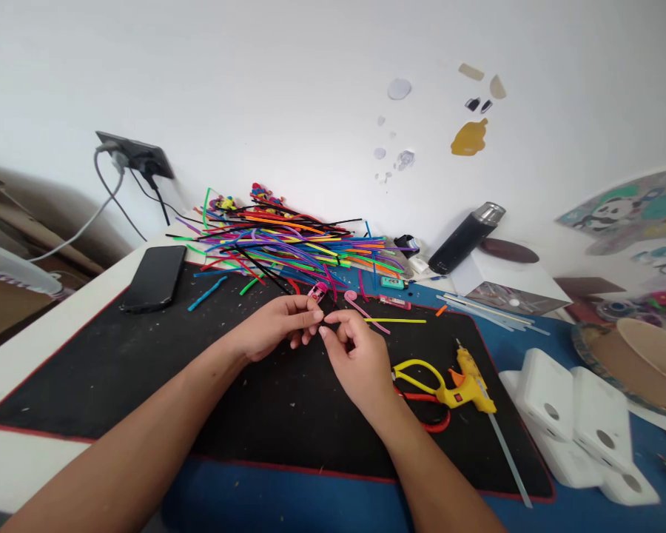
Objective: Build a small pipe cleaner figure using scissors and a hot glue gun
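My left hand [285, 324] is pinched closed at the middle of the black mat [116, 363], thumb against the index finger. Facing it, my right hand [355, 352] has thumb and index finger curled together, the fingertips nearly meeting those of the left. Something thin and dark seems to be between the fingertips, too small to make out. A pink bottle [317, 290] is just behind my left fingers. Beyond my right hand lie a yellow stem [405, 320] and a pink curled stem [366, 312]. Yellow-and-red scissors [422, 376] are partly hidden by my right hand.
Colourful pipe cleaners [300, 244] are piled against the wall. A black phone [154, 277] is at the left. On the right are a yellow glue gun [469, 385], white cases [566, 414], glue sticks [493, 314] and a black flask [463, 240].
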`<action>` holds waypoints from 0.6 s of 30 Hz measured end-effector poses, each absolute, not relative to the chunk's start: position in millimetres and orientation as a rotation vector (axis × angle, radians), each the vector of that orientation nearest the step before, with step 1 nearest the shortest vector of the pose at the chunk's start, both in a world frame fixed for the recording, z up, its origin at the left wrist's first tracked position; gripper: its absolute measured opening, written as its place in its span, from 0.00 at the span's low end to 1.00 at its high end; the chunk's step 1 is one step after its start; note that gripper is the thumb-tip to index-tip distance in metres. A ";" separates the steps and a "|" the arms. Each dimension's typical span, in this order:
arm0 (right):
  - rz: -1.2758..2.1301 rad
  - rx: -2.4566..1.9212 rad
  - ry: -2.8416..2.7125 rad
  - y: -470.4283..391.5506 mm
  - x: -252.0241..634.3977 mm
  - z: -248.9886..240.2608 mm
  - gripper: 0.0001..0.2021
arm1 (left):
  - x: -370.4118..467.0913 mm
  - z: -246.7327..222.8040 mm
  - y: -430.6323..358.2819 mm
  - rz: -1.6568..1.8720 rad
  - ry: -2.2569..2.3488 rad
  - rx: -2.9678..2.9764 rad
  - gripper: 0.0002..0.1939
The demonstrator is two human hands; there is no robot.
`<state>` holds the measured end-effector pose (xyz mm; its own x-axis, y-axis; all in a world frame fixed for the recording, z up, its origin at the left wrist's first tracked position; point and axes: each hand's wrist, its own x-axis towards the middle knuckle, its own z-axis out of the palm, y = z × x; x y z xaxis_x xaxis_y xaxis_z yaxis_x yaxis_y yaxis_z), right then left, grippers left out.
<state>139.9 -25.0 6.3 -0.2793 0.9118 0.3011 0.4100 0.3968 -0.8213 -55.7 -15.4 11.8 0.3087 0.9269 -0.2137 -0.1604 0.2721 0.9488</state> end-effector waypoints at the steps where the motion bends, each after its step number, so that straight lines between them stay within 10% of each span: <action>1: 0.788 -1.141 -1.868 -25.1 139.9 6.5 0.05 | -55.7 11.7 -15.5 0.908 0.961 1.013 0.23; 18: 0.728 -1.165 -1.884 -25.0 139.3 5.4 0.04 | -55.3 12.5 -15.7 0.903 0.961 1.017 0.23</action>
<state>139.3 -25.0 5.4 -0.2679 0.9082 0.3214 0.4559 0.4134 -0.7882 -55.3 -15.7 12.5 0.3142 0.9254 -0.2120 -0.1542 0.2701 0.9504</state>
